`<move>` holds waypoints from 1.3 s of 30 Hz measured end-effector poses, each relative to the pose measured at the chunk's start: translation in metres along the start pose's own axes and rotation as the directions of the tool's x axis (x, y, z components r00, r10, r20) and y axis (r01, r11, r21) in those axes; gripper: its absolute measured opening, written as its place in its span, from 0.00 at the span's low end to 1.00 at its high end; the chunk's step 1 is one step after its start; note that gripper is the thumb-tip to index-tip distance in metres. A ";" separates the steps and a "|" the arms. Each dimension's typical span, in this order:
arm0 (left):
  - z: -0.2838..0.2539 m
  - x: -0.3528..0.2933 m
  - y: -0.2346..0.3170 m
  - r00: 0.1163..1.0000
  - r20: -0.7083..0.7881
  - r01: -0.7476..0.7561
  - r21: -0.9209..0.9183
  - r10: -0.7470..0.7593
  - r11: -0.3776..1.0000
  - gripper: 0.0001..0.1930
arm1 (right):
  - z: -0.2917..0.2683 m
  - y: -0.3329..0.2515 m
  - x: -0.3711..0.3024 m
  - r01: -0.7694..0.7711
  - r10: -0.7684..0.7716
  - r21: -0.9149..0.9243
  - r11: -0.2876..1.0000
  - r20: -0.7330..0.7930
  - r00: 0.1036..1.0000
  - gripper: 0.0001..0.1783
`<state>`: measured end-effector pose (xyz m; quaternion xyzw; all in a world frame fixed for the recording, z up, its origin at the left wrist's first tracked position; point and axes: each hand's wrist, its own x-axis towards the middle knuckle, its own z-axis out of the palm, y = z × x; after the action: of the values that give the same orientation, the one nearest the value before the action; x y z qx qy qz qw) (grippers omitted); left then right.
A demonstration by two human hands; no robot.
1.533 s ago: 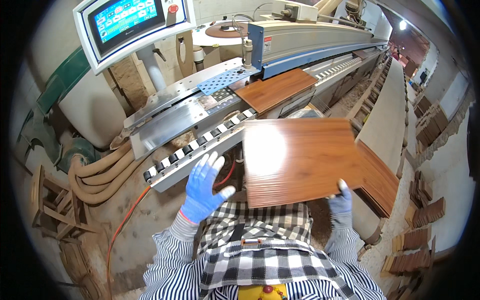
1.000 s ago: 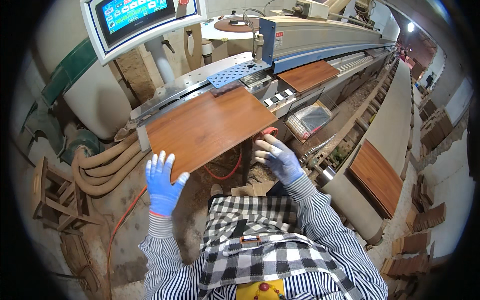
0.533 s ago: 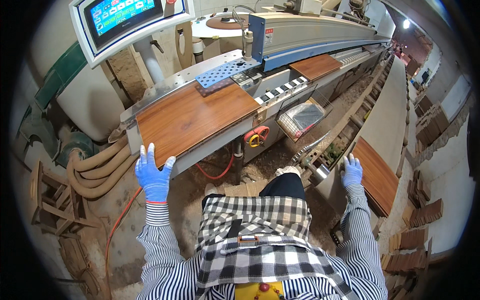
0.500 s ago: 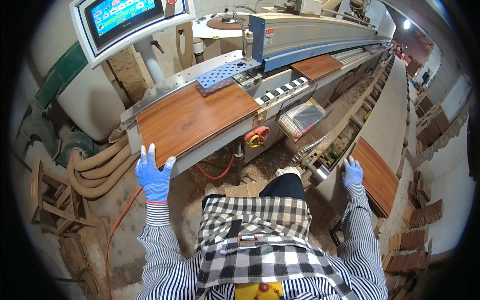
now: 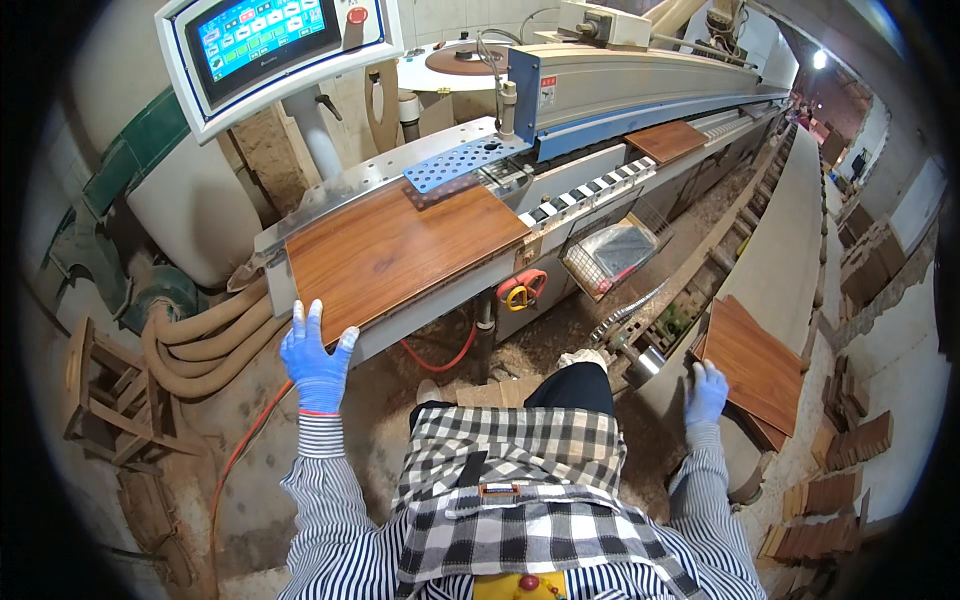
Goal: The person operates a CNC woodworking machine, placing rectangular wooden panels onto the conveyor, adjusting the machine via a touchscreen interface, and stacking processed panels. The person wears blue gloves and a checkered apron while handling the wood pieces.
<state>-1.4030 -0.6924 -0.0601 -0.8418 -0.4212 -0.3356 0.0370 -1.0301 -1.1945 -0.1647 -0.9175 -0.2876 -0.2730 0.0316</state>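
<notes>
A brown wood-grain board (image 5: pixel 405 245) lies flat on the machine's infeed table, its far edge under a blue perforated plate (image 5: pixel 465 165). My left hand (image 5: pixel 318 360), in a blue glove with pale fingertips, rests at the board's near left corner. Its fingers and thumb are spread against the edges. On the right, my gloved right hand (image 5: pixel 706 392) is at the left edge of a small stack of boards, fingers extended and not wrapped round anything. The top board (image 5: pixel 755 365) sits skewed over the ones beneath. Whether my right fingertips touch it, I cannot tell.
Another board (image 5: pixel 666 142) lies farther along the machine's track (image 5: pixel 590 192). A control screen (image 5: pixel 268 45) stands at upper left. Scissors (image 5: pixel 522 290) and a wire basket (image 5: pixel 615 255) hang on the machine's front. A long conveyor belt (image 5: pixel 765 240) runs along the right, with board stacks (image 5: pixel 860 440) beyond.
The top board on the right stack has turned out of line with those below. My right hand has shifted slightly down. The board on the track has moved farther away; my left hand keeps its place.
</notes>
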 end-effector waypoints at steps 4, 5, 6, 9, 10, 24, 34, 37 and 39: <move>-0.003 0.002 0.001 0.999 0.036 0.014 -0.015 -0.013 1.000 0.37 | -0.016 -0.030 -0.045 -0.038 0.060 0.247 0.968 -0.084 0.995 0.14; -0.004 0.002 0.001 0.999 0.050 0.018 -0.017 -0.017 1.000 0.37 | -0.003 -0.024 -0.059 -0.248 0.258 0.343 0.906 0.017 0.966 0.14; -0.004 0.003 0.001 0.998 0.052 0.019 -0.024 -0.018 1.000 0.36 | 0.019 -0.009 -0.071 -0.449 0.433 0.411 0.793 0.137 0.891 0.15; -0.005 0.001 0.000 0.999 0.047 0.014 -0.028 -0.012 1.000 0.36 | 0.037 0.041 -0.065 -0.555 0.626 0.667 -0.497 0.719 0.303 0.25; -0.005 0.000 -0.001 0.999 0.043 0.017 -0.025 -0.016 1.000 0.36 | 0.033 0.051 -0.059 -0.369 0.642 0.674 -0.640 0.733 0.225 0.28; -0.013 0.001 -0.005 0.995 0.096 -0.025 -0.110 0.036 0.994 0.33 | 0.025 0.008 -0.066 -0.230 0.567 0.599 -0.767 0.800 0.195 0.17; -0.029 -0.008 -0.022 0.991 0.134 0.031 -0.426 0.029 0.904 0.22 | 0.019 0.020 -0.069 -0.094 0.602 0.603 -0.792 0.797 0.041 0.28; -0.027 -0.007 -0.025 0.992 0.114 0.003 -0.421 0.050 0.907 0.22 | 0.029 0.030 -0.083 -0.109 0.561 0.583 -0.805 0.808 0.181 0.29; -0.026 -0.007 -0.027 0.991 0.109 -0.023 -0.409 0.074 0.912 0.21 | 0.029 0.029 -0.083 -0.116 0.562 0.585 -0.803 0.807 0.183 0.28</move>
<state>-1.4397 -0.6890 -0.0503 -0.8601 -0.3228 -0.3627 -0.1564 -1.0570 -1.2541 -0.2297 -0.3640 0.2991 0.0096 0.8820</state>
